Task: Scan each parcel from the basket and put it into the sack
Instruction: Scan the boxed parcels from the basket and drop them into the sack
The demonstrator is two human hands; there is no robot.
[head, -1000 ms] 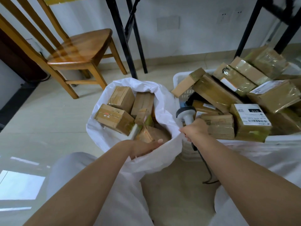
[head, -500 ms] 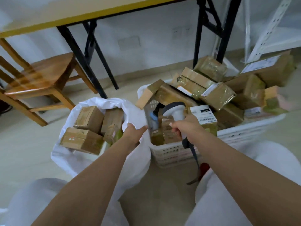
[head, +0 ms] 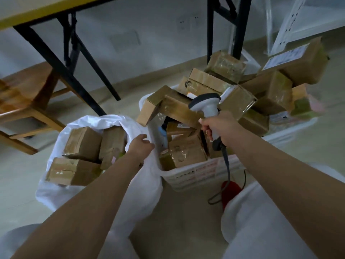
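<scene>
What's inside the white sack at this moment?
The sack holds taped cardboard parcels; three or four show at its mouth, such as one in front and one behind. Anything deeper is covered by them and the sack's wall.
</scene>
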